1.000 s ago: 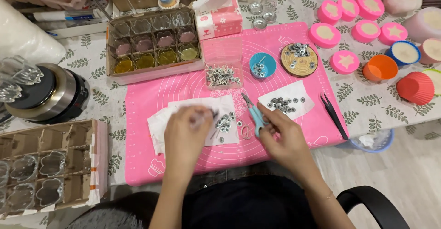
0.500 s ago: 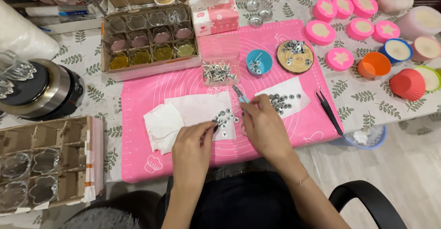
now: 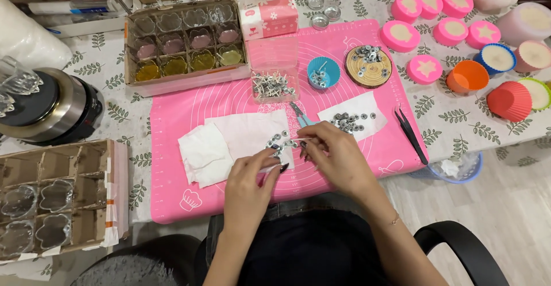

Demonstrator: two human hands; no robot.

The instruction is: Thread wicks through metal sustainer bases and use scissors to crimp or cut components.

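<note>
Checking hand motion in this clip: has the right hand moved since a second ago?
Yes. The right hand shifted left off the paper with washers, toward the left hand.

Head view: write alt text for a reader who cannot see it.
Two bare hands, left hand and right hand, meet over small metal rings on a white tissue on a pink mat. Blue-handled pliers lie by the right hand; black tweezers and coloured moulds lie to the right.
</note>
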